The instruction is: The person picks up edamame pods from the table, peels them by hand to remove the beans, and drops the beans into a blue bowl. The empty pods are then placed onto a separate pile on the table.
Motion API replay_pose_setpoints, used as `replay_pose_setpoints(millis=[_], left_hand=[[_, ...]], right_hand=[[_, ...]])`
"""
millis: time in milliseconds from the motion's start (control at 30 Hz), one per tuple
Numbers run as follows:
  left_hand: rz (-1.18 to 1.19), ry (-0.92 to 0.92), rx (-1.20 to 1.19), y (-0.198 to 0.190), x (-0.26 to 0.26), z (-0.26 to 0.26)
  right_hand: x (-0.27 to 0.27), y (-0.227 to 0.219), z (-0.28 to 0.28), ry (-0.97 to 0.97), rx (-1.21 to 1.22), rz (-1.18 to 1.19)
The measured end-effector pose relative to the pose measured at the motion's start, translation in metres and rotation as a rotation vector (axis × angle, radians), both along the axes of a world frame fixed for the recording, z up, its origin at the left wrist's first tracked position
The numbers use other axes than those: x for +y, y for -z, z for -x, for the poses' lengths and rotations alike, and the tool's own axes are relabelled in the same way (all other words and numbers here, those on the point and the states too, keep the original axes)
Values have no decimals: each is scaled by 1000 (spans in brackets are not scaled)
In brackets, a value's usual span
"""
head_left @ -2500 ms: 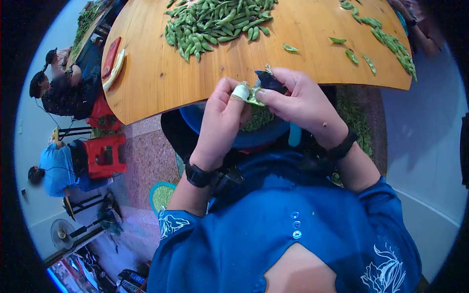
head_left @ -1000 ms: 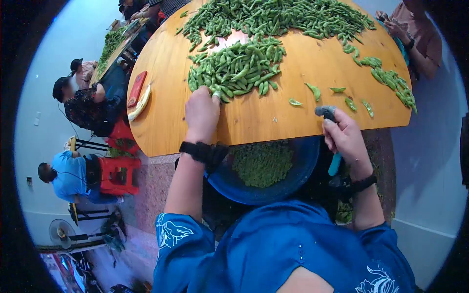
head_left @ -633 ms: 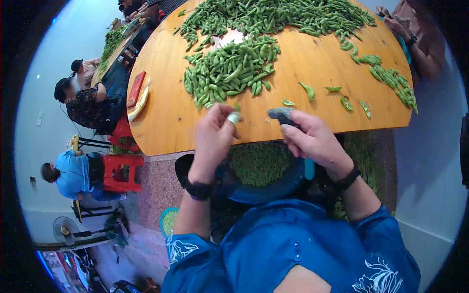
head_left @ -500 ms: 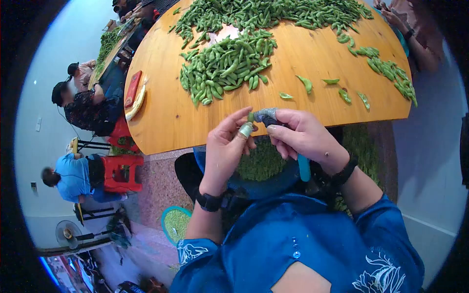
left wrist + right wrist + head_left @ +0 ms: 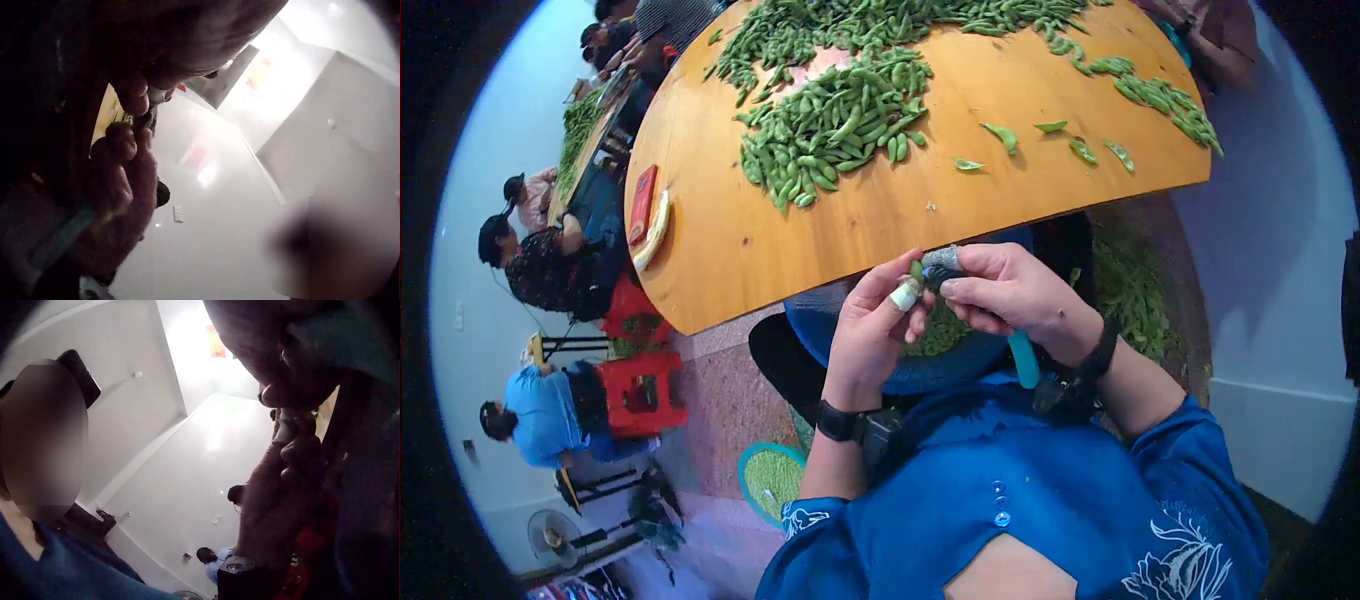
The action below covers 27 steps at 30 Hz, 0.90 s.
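In the head view the left hand (image 5: pixel 870 325), its thumb wrapped in white, pinches a green pod (image 5: pixel 916 270) between thumb and index finger. The right hand (image 5: pixel 1025 292) meets it there, grey wrapping on its index finger and dark wrapping on its thumb. A teal handle (image 5: pixel 1023 359) sticks out below the right hand, held in its curled fingers; the tool's other end is hidden. Beneath both hands is a blue basin (image 5: pixel 815 325) with green contents. Both wrist views are dark, with the fingers close together.
On the wooden table (image 5: pixel 800 250) lie a pile of pods (image 5: pixel 840 120), a few loose pods (image 5: pixel 1002 137), a red object (image 5: pixel 641 205) and a pale curved strip (image 5: pixel 655 232). A teal-rimmed container (image 5: pixel 772 482) stands on the floor. People sit beside red stools (image 5: pixel 640 392) at left.
The left hand went to the pile, came back with a pod and met the right hand. Since then both hands have shifted slightly lower, past the table edge in view.
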State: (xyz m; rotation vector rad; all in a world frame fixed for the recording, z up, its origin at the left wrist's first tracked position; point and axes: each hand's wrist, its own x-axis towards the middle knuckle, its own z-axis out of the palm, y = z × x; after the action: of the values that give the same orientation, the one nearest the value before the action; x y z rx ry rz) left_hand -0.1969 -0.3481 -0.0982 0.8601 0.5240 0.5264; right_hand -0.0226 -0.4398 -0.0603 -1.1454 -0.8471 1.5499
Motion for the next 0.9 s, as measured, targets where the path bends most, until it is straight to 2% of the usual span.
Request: replay_pose_setpoints(millis=[200, 333, 400, 467, 500, 667, 733, 867, 900], left_hand=[[209, 120, -172, 23, 2, 7], [249, 120, -186, 14, 4, 3], [211, 83, -137, 9, 1, -1], [-208, -23, -14, 8, -3, -4], [-292, -61, 20, 7, -7, -7], [-300, -59, -3, 10, -11, -12], [39, -56, -117, 8, -13, -15], [199, -62, -197, 11, -12, -17], [225, -58, -204, 14, -12, -16]], right_hand=[[-3, 4, 17, 140, 142, 115], [-3, 11, 26, 216, 114, 99], [0, 14, 30, 271, -63, 45], [-1, 10, 35, 288, -34, 46], [-2, 9, 37, 296, -3, 43], [-9, 5, 36, 334, 9, 62], [-11, 5, 33, 341, 20, 49], [-11, 12, 27, 290, -13, 29], [-10, 14, 28, 292, -88, -19]])
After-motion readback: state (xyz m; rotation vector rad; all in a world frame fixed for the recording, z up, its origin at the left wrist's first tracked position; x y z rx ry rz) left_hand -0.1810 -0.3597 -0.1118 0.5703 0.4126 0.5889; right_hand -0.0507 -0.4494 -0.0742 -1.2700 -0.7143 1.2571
